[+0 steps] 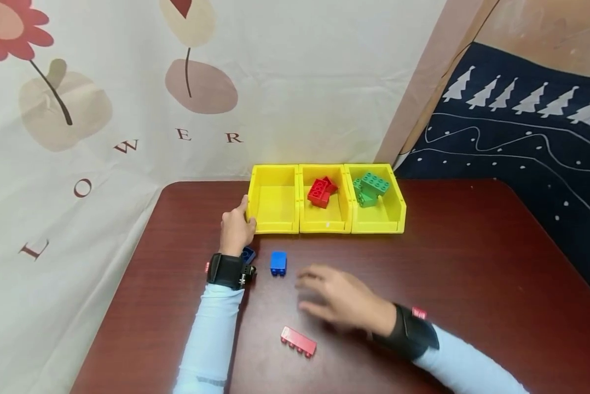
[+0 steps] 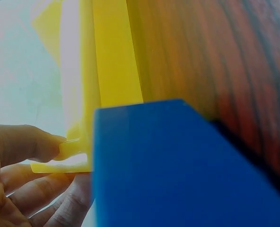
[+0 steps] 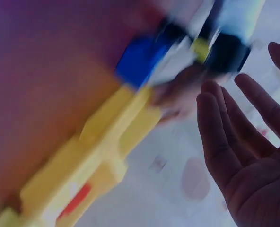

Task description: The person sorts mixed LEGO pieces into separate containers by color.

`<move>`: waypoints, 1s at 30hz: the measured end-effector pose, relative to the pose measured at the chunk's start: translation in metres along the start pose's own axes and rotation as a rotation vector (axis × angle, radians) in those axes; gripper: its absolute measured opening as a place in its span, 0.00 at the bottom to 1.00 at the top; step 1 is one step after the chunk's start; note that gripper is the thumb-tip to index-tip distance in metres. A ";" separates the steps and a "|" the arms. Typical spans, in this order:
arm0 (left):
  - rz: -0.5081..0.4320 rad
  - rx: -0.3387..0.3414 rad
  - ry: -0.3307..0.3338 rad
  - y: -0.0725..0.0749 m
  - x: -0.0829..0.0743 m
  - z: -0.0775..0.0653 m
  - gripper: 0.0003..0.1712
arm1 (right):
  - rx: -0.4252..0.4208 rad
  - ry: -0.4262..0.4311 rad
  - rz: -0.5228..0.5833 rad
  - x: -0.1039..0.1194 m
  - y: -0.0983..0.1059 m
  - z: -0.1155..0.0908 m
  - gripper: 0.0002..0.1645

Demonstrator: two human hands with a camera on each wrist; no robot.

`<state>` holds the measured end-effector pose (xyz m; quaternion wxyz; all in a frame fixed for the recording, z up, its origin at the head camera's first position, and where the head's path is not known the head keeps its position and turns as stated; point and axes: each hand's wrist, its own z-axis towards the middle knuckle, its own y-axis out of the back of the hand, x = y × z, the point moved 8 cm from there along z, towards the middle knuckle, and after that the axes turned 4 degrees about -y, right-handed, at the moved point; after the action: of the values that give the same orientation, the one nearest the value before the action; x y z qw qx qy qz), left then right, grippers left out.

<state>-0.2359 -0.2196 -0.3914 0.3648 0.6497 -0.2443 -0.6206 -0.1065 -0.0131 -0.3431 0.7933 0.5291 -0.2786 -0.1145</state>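
My left hand (image 1: 237, 230) holds the left end of a row of joined yellow bins (image 1: 275, 229), the thumb on one side of the wall and fingers on the other in the left wrist view. Beside that wrist lies a dark blue toy brick (image 1: 248, 255), partly hidden; a blue brick (image 2: 178, 165) looms large in the left wrist view. Another blue brick (image 1: 278, 263) rests on the table, in front of the bins. Blurred, my right hand (image 1: 341, 298) hovers over the table with its fingers spread and nothing in them. Nearer lies a long red brick (image 1: 298, 342).
Red bricks (image 1: 319, 192) sit in the middle bin and green bricks (image 1: 371, 189) in the right one. The left bin holds nothing. A printed cloth (image 1: 300, 82) hangs behind the brown table (image 1: 472, 262), with a dark tree-patterned cloth (image 1: 512, 142) to the right.
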 end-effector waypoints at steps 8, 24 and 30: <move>0.009 -0.019 -0.005 0.002 0.002 -0.001 0.37 | 0.153 0.005 -0.049 0.043 -0.035 -0.034 0.16; 0.000 0.007 0.015 0.000 0.001 -0.001 0.38 | 0.215 -0.121 0.036 0.042 -0.051 -0.040 0.08; 0.002 0.000 0.004 -0.001 0.000 -0.001 0.38 | 0.223 -0.122 0.064 0.040 -0.050 -0.039 0.08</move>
<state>-0.2353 -0.2192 -0.3921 0.3661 0.6507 -0.2442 -0.6188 -0.0461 -0.0221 -0.3866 0.7146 0.5968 -0.3539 -0.0892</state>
